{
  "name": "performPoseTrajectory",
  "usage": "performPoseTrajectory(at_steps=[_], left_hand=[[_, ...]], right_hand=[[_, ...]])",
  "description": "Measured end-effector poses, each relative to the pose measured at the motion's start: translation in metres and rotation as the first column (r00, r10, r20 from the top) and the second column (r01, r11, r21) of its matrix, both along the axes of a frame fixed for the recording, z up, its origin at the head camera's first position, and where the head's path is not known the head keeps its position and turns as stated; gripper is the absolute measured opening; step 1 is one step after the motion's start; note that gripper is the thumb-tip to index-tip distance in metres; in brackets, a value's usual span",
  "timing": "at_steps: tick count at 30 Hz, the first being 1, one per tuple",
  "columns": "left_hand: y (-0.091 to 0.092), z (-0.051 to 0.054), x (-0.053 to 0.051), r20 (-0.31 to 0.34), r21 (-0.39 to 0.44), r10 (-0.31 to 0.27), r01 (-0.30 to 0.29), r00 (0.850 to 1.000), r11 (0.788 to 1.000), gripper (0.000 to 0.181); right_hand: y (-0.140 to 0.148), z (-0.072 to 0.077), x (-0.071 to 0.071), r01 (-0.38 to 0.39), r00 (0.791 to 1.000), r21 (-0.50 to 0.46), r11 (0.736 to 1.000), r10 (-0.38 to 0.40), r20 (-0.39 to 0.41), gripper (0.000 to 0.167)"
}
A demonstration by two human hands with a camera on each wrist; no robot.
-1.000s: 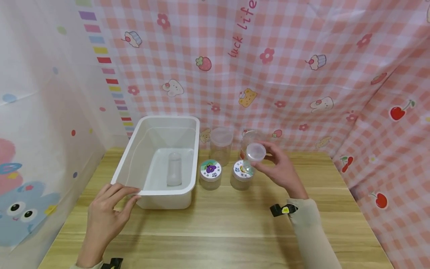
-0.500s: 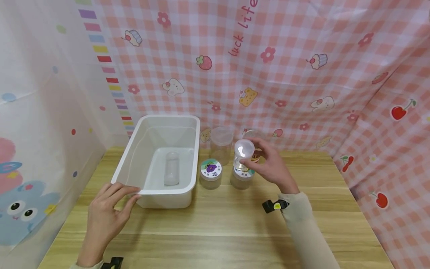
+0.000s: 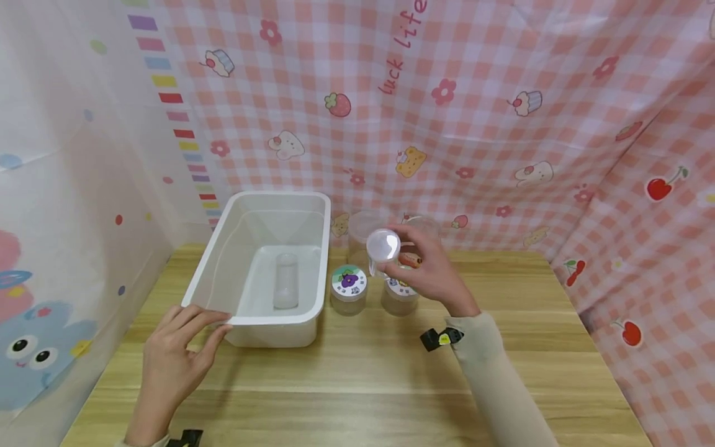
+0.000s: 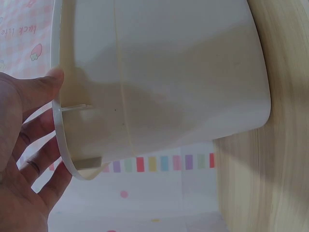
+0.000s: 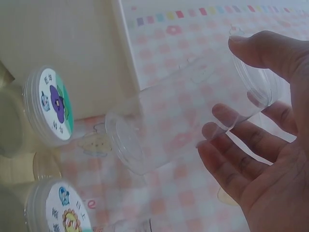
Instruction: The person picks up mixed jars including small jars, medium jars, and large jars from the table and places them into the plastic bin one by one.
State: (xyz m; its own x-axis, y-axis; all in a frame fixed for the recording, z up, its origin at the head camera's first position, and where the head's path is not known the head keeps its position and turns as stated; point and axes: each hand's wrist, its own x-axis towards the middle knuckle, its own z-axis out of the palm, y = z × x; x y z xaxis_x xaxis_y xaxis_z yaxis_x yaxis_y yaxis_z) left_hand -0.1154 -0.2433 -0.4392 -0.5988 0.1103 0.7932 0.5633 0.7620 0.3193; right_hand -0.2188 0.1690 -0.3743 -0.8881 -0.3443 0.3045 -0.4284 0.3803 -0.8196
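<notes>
My right hand [image 3: 432,270] holds a clear, see-through plastic jar [image 3: 383,245] near its lid end, above the table and in front of the back jars. In the right wrist view, thumb and fingers wrap the capped end of this clear jar [image 5: 169,108], which looks vacant inside. On the left, my left hand [image 3: 181,354] grips the near-left corner rim of a white plastic tub [image 3: 274,321]. Thumb and fingers lie on either side of that tub's rim [image 4: 57,121] in the left wrist view. Another clear jar [image 3: 287,282] lies on its side on the tub's floor.
Two short jars stand right of the tub, one with a purple-fruit label [image 3: 349,282], the other a sun-label jar [image 3: 400,301] partly behind my hand. Behind them stand two taller clear jars, partly covered. A pink checked curtain [image 3: 475,124] backs the wooden table [image 3: 346,385].
My right hand has carried the clear jar leftward, from over the sun-label jar toward the tub. The left hand keeps its grip on the rim.
</notes>
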Motion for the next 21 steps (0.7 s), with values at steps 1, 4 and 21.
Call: performPoseTrajectory(at_steps=[1, 4, 21], left_hand=[[0.000, 0.000, 0.000, 0.000, 0.002, 0.000, 0.000, 1.000, 1.000, 0.047], [-0.001, -0.001, -0.001, 0.007, 0.007, -0.002, 0.002, 1.000, 1.000, 0.041], [0.000, -0.001, 0.000, 0.020, 0.014, -0.002, 0.002, 1.000, 1.000, 0.013]], right_hand=[[-0.002, 0.001, -0.001, -0.007, 1.000, 0.005, 1.000, 0.007, -0.015, 0.061], [-0.007, 0.003, -0.002, -0.019, 0.999, 0.017, 1.000, 0.020, -0.050, 0.061], [-0.039, 0.024, -0.012, -0.136, 0.973, 0.082, 0.987, 0.149, -0.175, 0.063]])
